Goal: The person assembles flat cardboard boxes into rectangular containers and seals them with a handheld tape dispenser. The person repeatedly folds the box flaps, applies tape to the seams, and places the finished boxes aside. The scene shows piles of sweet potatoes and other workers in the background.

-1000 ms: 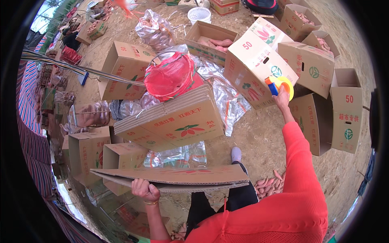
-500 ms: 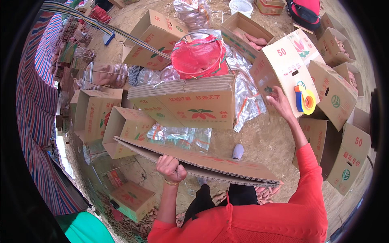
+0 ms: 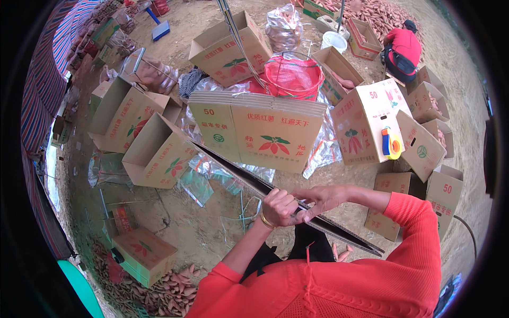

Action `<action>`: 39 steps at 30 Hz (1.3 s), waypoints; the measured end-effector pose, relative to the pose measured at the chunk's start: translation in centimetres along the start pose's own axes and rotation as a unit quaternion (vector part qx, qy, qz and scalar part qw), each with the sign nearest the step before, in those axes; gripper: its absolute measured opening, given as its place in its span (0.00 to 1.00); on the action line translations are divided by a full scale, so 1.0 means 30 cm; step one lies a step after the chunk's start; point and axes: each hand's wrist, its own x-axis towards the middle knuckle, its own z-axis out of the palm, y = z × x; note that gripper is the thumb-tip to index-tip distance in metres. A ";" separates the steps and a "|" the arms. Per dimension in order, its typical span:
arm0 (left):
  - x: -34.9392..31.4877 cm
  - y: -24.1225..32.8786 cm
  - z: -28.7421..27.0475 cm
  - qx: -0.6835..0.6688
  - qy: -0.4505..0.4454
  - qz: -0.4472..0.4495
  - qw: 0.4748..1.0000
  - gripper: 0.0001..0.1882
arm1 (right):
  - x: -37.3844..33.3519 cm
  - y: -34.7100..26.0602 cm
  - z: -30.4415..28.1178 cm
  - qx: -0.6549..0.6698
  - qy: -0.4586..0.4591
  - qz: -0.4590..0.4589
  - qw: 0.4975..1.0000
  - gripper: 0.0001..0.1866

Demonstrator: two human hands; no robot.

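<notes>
A flattened cardboard box [image 3: 347,233] stands on edge before my body, slanting from upper left down to lower right, with a narrow gap between its layers. My left hand [image 3: 279,207], a gold bracelet at its wrist, is closed in a fist around its upper edge near the middle. Just beside it, my right hand [image 3: 327,199] straddles the same edge, thumb on the near side and fingers partly hidden behind. Ahead leans a stack of flattened boxes [image 3: 278,135]. To the right, a blue and yellow tape dispenser [image 3: 392,144] rests on a closed carton [image 3: 354,130].
Behind the stack is a red mesh basket [image 3: 294,79]. Open cartons stand left [image 3: 156,159] and right [image 3: 389,204]. Sweet potatoes [image 3: 169,291] lie on the ground at lower left. Clear plastic bags [image 3: 196,185] are spread out. A person in red [image 3: 404,47] crouches at far right.
My right hand has come from beside the closed carton to the flattened box's edge. The flattened box has tilted steeper, and my left hand has shifted right with it. The view has also shifted.
</notes>
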 end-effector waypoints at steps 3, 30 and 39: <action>-0.068 0.036 -0.068 -0.026 0.003 0.021 0.999 0.22 | 0.010 -0.045 0.103 -0.133 0.073 0.042 0.988 0.38; -0.321 -0.110 -0.681 0.362 -0.024 -0.391 0.846 0.45 | 0.250 -0.291 0.387 -0.553 0.399 -0.032 0.731 0.05; -0.621 -0.414 -0.813 0.325 -0.249 -0.474 0.779 0.23 | 0.107 -0.085 0.436 -0.535 0.365 -0.049 0.761 0.06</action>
